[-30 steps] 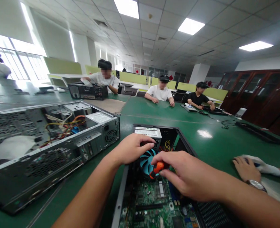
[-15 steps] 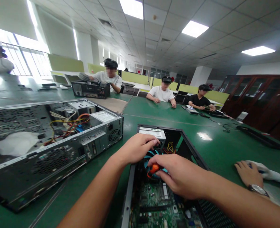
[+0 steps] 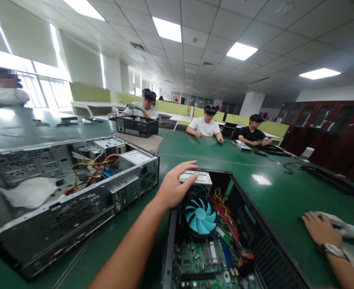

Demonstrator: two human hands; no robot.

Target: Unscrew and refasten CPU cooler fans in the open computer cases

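Note:
My left hand (image 3: 177,185) rests at the back left edge of an open black computer case (image 3: 168,257). Its fingers are apart, over the power supply (image 3: 197,178) with its white label, and nothing is held in them. Just to the right of the wrist sits a round cooling fan (image 3: 201,216) with light blue blades. Below the fan lies the green motherboard (image 3: 195,257). Red and yellow cables (image 3: 226,212) run along the right inside of the case. My right hand is out of view.
A larger open metal computer case (image 3: 83,208) stands to the left, with a white cloth or bag (image 3: 29,192) inside. A co-worker's watch-wearing hand and gloved hand (image 3: 324,228) lie on the green table (image 3: 273,160) at right. Across it, people sit, one behind a black case (image 3: 137,125).
My right hand, which pinched an orange object over the fan, has left the view along with that object. My left hand's fingers have spread wider. The camera view tilted up slightly.

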